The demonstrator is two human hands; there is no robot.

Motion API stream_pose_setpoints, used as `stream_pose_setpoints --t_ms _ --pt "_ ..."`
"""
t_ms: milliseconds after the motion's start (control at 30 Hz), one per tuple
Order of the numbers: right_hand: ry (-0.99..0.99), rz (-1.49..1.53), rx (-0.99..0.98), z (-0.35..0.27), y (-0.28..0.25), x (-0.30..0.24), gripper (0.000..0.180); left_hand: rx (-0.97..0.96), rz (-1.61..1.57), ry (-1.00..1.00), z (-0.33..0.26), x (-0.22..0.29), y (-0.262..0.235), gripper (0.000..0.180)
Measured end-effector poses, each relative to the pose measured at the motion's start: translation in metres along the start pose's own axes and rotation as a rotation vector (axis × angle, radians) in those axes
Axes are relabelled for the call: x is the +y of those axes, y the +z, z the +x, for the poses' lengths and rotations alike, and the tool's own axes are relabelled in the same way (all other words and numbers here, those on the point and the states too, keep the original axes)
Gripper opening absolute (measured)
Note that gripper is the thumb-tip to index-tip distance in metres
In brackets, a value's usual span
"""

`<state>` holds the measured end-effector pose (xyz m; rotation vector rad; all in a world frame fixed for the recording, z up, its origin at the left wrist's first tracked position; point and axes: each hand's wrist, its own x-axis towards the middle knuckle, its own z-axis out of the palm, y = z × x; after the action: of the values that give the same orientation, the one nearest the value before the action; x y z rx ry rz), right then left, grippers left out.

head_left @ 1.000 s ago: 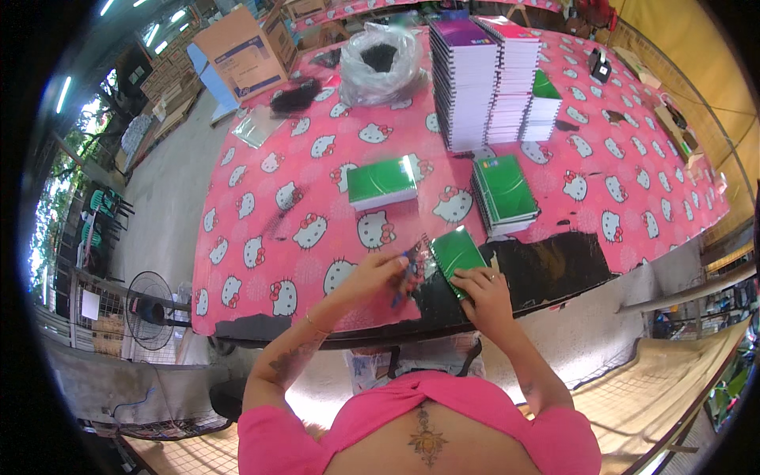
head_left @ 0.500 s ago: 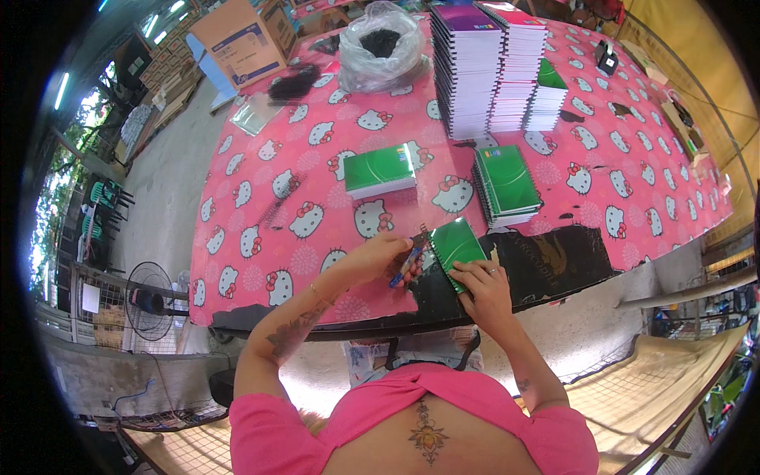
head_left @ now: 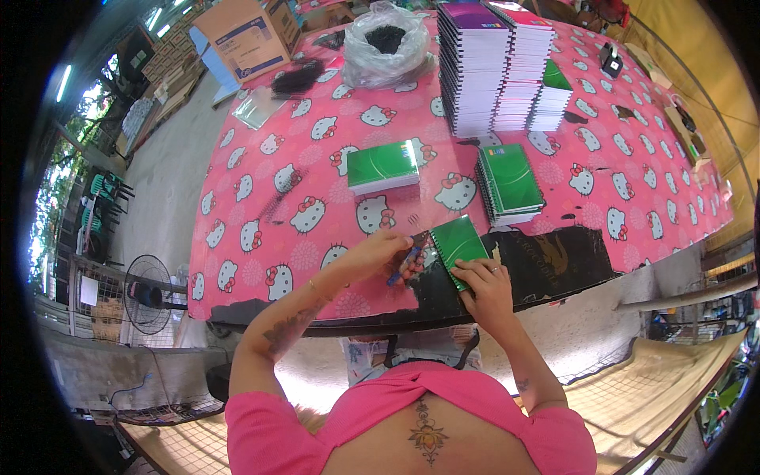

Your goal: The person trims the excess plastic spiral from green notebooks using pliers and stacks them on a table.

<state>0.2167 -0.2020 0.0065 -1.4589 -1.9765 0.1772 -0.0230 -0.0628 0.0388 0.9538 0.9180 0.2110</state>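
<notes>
A green spiral notebook (head_left: pixel 457 239) lies slanted at the table's near edge, its coiled spine toward my left. Bent over its lower right part, my right hand (head_left: pixel 484 283) grips it near the bottom edge. Beside the spine, my left hand (head_left: pixel 391 250) is closed around a small blue-handled tool (head_left: pixel 411 257), whose kind I cannot make out. The tool's tip is close to the upper end of the coil; fingers hide most of it.
Beyond the hands stand a low green notebook pile (head_left: pixel 383 165), another green pile (head_left: pixel 508 176) and tall notebook stacks (head_left: pixel 473 79). A clear plastic bag (head_left: pixel 385 67) of black coils and a cardboard box (head_left: pixel 247 43) are at the back. Black coils (head_left: pixel 298 80) lie left.
The fingers of my left hand have shifted slightly around the blue-handled tool. The notebook and my right hand stay in nearly the same place.
</notes>
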Motion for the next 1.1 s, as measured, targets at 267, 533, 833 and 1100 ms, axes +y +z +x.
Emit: stream_pose_setpoints --t_ms 267,533,833,1100 --pt "0.007 0.000 -0.004 0.000 0.000 0.002 0.040 0.396 1.460 0.393 -0.018 0.005 0.020 0.033" --pt "-0.022 -0.007 -0.015 0.001 0.002 0.000 0.044 0.618 1.546 0.752 0.025 -0.010 -0.003 0.032" --pt "0.008 -0.042 0.022 -0.006 0.001 0.004 0.051 1.105 1.067 1.602 0.008 0.224 0.006 0.044" --pt "0.118 0.295 0.420 -0.011 -0.001 0.016 0.034 0.198 1.179 1.016 0.032 0.136 0.015 0.057"
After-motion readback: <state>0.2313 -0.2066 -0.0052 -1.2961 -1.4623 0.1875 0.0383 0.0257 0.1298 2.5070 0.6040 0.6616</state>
